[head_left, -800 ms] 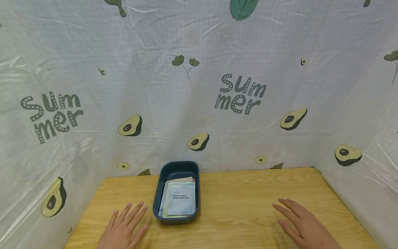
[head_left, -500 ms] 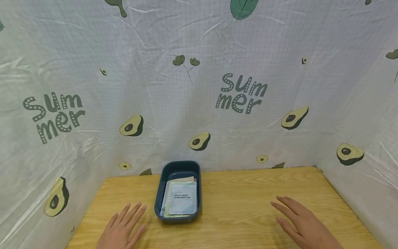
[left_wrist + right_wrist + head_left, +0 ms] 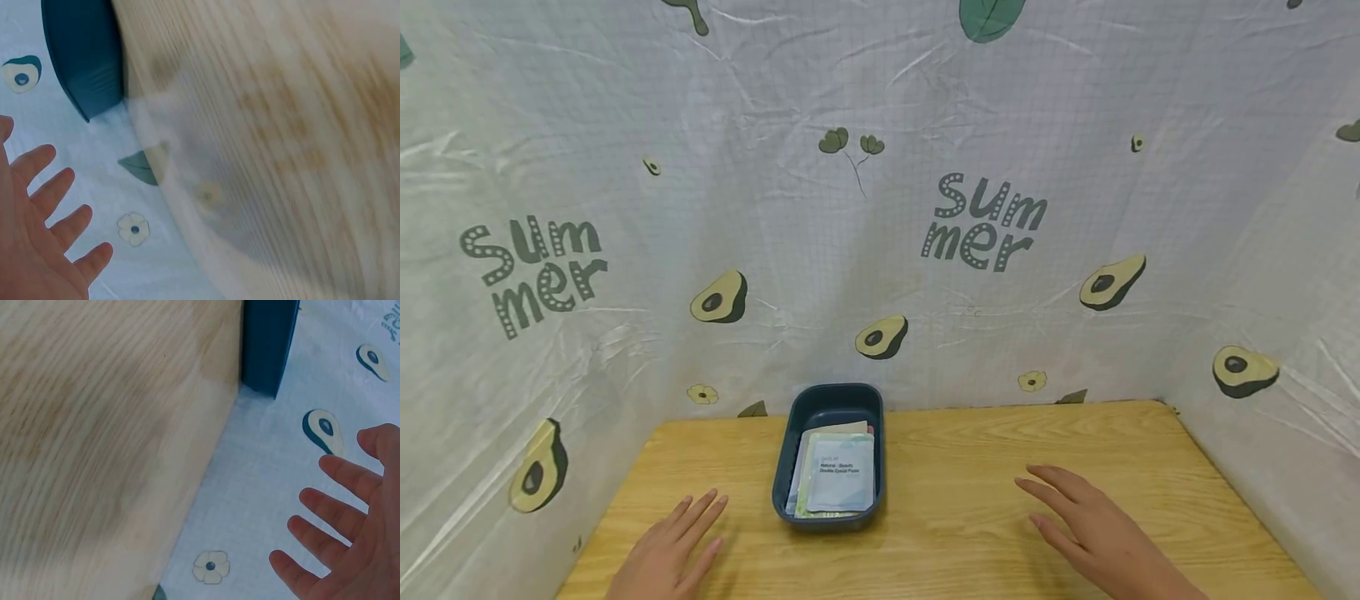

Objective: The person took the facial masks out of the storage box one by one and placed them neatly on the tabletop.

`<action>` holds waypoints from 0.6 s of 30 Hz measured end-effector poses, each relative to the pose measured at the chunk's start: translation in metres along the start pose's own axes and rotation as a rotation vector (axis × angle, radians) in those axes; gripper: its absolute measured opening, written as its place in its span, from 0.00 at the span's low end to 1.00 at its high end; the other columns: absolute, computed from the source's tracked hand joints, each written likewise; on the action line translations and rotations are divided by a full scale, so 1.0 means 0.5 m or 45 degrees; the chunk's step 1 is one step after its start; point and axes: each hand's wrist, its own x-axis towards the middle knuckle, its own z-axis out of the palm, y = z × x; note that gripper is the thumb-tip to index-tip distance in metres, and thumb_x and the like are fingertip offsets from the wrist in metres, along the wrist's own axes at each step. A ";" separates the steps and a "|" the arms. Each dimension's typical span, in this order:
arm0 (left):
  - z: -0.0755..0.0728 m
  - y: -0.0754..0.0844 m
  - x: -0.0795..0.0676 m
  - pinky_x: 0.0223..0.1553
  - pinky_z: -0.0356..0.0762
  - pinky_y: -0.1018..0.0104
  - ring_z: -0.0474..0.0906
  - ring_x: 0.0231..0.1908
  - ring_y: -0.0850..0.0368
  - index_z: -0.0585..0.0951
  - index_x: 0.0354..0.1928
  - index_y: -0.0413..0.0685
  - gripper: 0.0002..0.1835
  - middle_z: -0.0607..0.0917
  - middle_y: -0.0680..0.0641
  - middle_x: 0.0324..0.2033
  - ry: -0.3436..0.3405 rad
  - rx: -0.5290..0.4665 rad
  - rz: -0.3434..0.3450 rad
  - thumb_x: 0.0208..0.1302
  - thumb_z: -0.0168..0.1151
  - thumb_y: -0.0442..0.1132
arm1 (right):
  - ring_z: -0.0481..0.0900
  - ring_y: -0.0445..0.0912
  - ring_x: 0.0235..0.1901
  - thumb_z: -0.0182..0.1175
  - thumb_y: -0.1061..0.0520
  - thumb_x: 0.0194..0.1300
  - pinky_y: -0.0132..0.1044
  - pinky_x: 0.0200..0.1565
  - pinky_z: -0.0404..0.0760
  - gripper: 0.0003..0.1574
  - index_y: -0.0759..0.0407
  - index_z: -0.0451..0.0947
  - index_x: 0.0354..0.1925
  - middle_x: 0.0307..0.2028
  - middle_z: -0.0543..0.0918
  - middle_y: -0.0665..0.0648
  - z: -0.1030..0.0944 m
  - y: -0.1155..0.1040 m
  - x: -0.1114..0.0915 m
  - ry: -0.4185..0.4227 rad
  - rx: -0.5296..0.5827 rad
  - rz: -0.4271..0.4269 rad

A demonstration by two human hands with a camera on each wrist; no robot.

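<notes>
A dark blue rounded tray (image 3: 778,492) stands on the wooden table, toward its back and left of the middle. Several flat packets lie in it; the top one is a pale blue-white packet (image 3: 842,483) with printed text about double eyelid paste. My left hand (image 3: 662,550) is over the table to the left of the tray, fingers spread and holding nothing. To the right, apart from the tray, my right hand (image 3: 1093,529) has its fingers extended, also holding nothing. Both wrist views show the tray's outer wall (image 3: 87,56) beyond the spread fingers.
The light wooden table (image 3: 955,533) meets a white sheet (image 3: 820,250) at the back and both sides. Avocados, flowers, leaves and the word "summer" are printed on that sheet.
My right hand has moved left, toward the tray. My left hand has shifted a little left, away from it. The tray and its packets stay where they were on the table.
</notes>
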 end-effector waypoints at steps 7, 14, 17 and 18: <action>-0.014 -0.008 -0.014 0.49 0.78 0.33 0.77 0.58 0.31 0.80 0.65 0.47 0.25 0.82 0.42 0.61 -0.027 -0.002 -0.066 0.70 0.64 0.50 | 0.75 0.46 0.62 0.55 0.43 0.77 0.52 0.55 0.81 0.24 0.39 0.74 0.68 0.66 0.74 0.45 0.010 -0.010 0.021 -0.096 0.019 -0.035; -0.013 -0.019 -0.021 0.46 0.79 0.32 0.78 0.57 0.31 0.80 0.65 0.47 0.25 0.82 0.43 0.61 0.001 -0.011 -0.051 0.69 0.65 0.49 | 0.76 0.46 0.61 0.57 0.45 0.77 0.51 0.54 0.82 0.25 0.40 0.74 0.68 0.65 0.75 0.46 0.020 -0.019 0.041 -0.078 0.038 -0.114; -0.013 -0.020 -0.022 0.46 0.79 0.32 0.78 0.58 0.31 0.80 0.65 0.47 0.26 0.82 0.43 0.61 -0.008 -0.016 -0.056 0.69 0.65 0.49 | 0.76 0.47 0.61 0.56 0.45 0.77 0.51 0.54 0.82 0.24 0.40 0.75 0.68 0.65 0.75 0.47 0.021 -0.028 0.050 -0.087 0.048 -0.138; -0.013 -0.021 -0.022 0.46 0.78 0.31 0.77 0.58 0.31 0.80 0.65 0.47 0.26 0.82 0.43 0.61 -0.010 -0.022 -0.057 0.69 0.64 0.49 | 0.76 0.47 0.61 0.56 0.45 0.77 0.52 0.54 0.82 0.24 0.40 0.74 0.68 0.65 0.75 0.47 0.022 -0.031 0.053 -0.096 0.055 -0.144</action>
